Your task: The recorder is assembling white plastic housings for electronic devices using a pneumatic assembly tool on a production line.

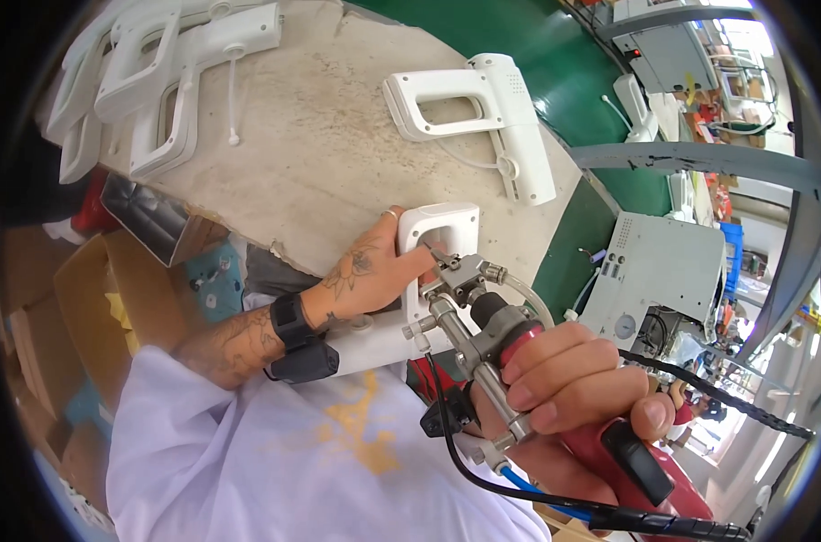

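My left hand (381, 268) grips the looped handle of a white plastic handheld device housing (439, 217) at the near table edge, its barrel lying across my front under my wrist. In my right hand (587, 384) is a red powered screwdriver (668, 474) with a metal nose attachment (453, 316). Its tip points at the handle, close to my left fingers. Whether the tip touches the plastic is hard to tell. A clear tube (523, 294) and a black cable (451, 443) run from the attachment. A similar white housing (523, 135) lies beyond, towards the right.
Several white housings (194, 99) are piled at the far left of the worn table (320, 108). Cardboard boxes (94, 298) stand below on the left. To the right are a grey machine (650, 271) with a gauge and a grey metal bar (699, 155). A black braided cable (718, 393) crosses there.
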`<state>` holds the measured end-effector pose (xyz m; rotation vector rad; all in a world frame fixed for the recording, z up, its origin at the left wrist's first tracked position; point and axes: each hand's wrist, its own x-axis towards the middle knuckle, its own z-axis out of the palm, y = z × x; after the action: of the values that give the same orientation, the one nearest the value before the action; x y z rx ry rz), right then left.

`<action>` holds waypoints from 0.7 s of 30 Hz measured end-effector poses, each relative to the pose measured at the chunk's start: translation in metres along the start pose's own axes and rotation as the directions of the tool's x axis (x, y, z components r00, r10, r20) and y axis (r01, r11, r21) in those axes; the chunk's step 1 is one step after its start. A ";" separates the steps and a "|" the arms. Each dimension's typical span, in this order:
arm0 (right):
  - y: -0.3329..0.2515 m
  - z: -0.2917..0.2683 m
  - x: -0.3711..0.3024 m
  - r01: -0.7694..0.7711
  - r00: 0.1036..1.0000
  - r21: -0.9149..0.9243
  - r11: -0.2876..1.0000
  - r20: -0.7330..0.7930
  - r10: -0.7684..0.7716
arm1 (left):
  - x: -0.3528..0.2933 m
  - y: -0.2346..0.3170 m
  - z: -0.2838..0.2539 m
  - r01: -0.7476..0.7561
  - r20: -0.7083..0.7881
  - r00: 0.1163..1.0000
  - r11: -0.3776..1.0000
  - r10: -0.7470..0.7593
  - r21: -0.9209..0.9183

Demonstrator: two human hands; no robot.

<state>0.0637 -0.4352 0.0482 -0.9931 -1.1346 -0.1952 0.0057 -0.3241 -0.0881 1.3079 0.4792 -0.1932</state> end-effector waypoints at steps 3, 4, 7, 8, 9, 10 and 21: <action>0.001 -0.003 0.001 -0.008 1.000 0.032 0.999 0.020 0.007 | -0.001 -0.001 -0.003 -0.011 0.018 1.000 0.996 0.012 -0.086; 0.002 -0.001 0.001 -0.008 1.000 0.035 0.999 -0.001 0.008 | -0.002 0.000 -0.004 -0.020 0.014 1.000 0.996 0.021 -0.083; -0.002 -0.002 0.001 -0.011 1.000 0.008 1.000 -0.010 0.011 | 0.001 -0.004 0.000 -0.031 0.017 0.999 0.995 0.033 -0.099; -0.003 -0.001 0.001 -0.014 1.000 -0.004 1.000 0.011 0.014 | 0.001 -0.007 0.000 -0.037 0.003 0.999 0.992 0.037 -0.124; -0.002 -0.001 0.001 -0.013 1.000 0.000 1.000 0.014 0.013 | 0.000 -0.007 -0.001 -0.039 -0.002 0.999 0.991 0.040 -0.125; 0.000 -0.001 0.001 -0.027 0.999 0.015 1.000 0.033 0.026 | -0.001 -0.008 -0.001 -0.058 -0.027 0.998 0.994 0.056 -0.094; -0.003 0.001 0.002 -0.041 0.998 0.032 0.999 -0.056 0.042 | 0.002 -0.009 0.003 -0.165 -0.045 0.985 0.984 0.168 0.062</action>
<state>0.0626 -0.4355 0.0513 -0.9773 -1.0618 -0.1710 0.0046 -0.3287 -0.0960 1.4052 0.4061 -0.0350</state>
